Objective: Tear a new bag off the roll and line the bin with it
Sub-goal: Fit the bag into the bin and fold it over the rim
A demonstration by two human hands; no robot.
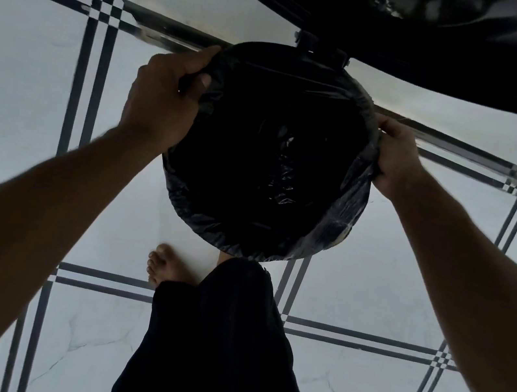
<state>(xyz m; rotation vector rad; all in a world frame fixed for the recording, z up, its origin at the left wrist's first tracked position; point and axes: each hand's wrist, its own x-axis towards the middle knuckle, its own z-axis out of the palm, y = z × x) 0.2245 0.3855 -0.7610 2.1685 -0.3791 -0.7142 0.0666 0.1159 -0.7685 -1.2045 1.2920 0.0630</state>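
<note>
One round bin (343, 234) stands on the floor (17, 155), seen from straight above. One black bag (265, 169) is inside it, and the edge of the bag is folded outward over the rim almost all the way around; the plastic hangs wrinkled on the near side and on the right side of the bin. The inside of the bag is very dark, only some shiny folds are visible deep in the middle.

Two hands are on the bag, one at each side. The left hand (160, 97) is at the far-left part of the rim, fingers curled over the edge and the thumb pressed on the plastic, so it grips the bag there. The right hand (393, 157) is at the right side of the rim, fingers closed around a bunch of the folded plastic.

One open lid (446, 46), dark and shiny, stands up behind the bin at the top of the view, joined by a hinge (319, 48).

One bare foot (166, 266) is on the floor just before the bin, and two legs (225, 344) in dark trousers are below. The floor has white tiles with dark double lines.
</note>
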